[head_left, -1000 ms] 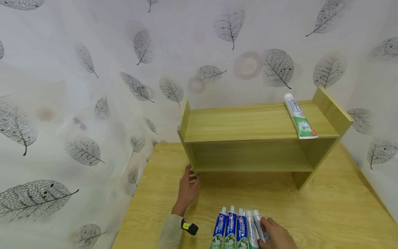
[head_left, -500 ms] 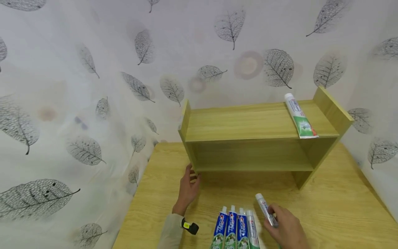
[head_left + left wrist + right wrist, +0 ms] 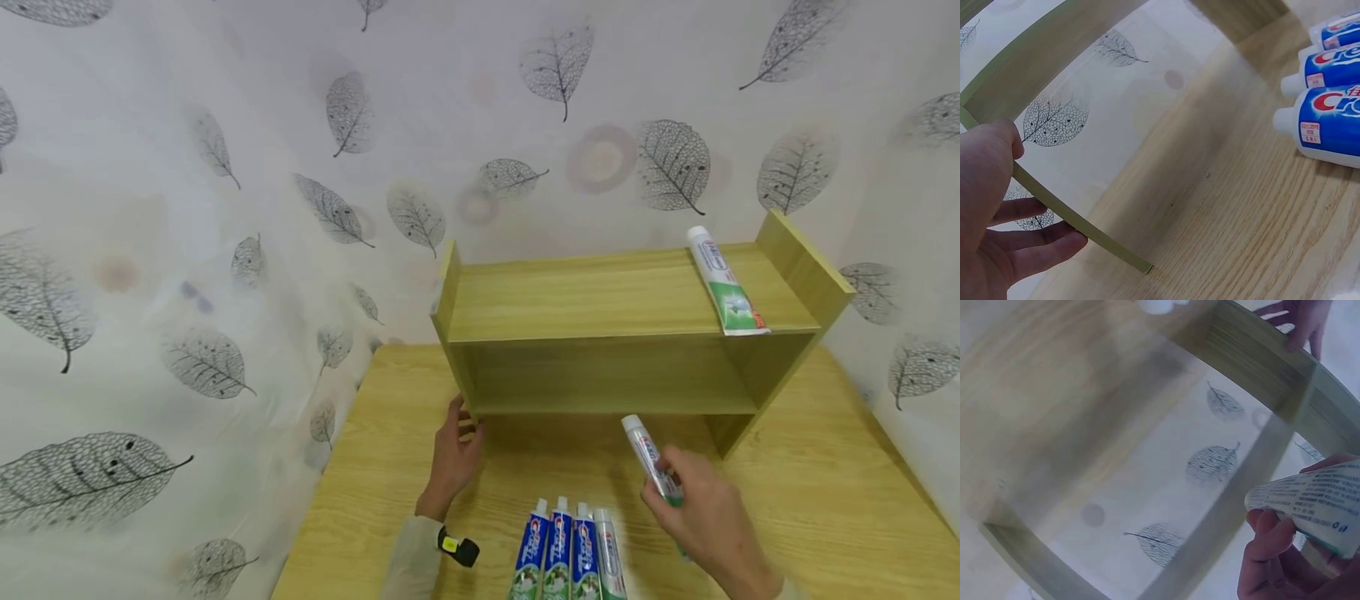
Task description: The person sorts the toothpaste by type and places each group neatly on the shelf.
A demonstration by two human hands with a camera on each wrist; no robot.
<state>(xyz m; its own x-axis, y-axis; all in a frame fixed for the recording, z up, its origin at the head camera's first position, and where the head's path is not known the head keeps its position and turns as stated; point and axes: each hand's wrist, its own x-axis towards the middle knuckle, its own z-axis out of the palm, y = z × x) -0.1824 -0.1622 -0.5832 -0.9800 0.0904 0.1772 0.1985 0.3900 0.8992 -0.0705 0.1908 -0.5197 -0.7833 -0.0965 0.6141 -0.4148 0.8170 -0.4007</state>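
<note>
In the head view my right hand point(image 3: 708, 508) grips a white-and-green toothpaste tube point(image 3: 648, 454), held up off the table with its cap pointing toward the shelf. Printed text covers the side of this tube point(image 3: 1310, 494) seen in the right wrist view. My left hand point(image 3: 453, 454) holds the left side panel of the wooden shelf point(image 3: 562, 300); the left wrist view has its thumb and fingers about the panel's edge point(image 3: 1085, 225). Three blue toothpaste tubes point(image 3: 558, 550) and one white-and-green tube point(image 3: 609, 554) lie side by side near the front, their lower ends cut off by the frame.
Another white-and-green toothpaste tube point(image 3: 722, 283) lies on the shelf's top board, near the right side panel. Under the shelf spreads a light wooden table point(image 3: 840, 492). A leaf-patterned wall covering point(image 3: 300, 275) stands behind and at both sides.
My right hand has lifted one white-and-green toothpaste tube from the right end of the row and carried it forward and right, toward the shelf. My left hand stays on the shelf's side panel.
</note>
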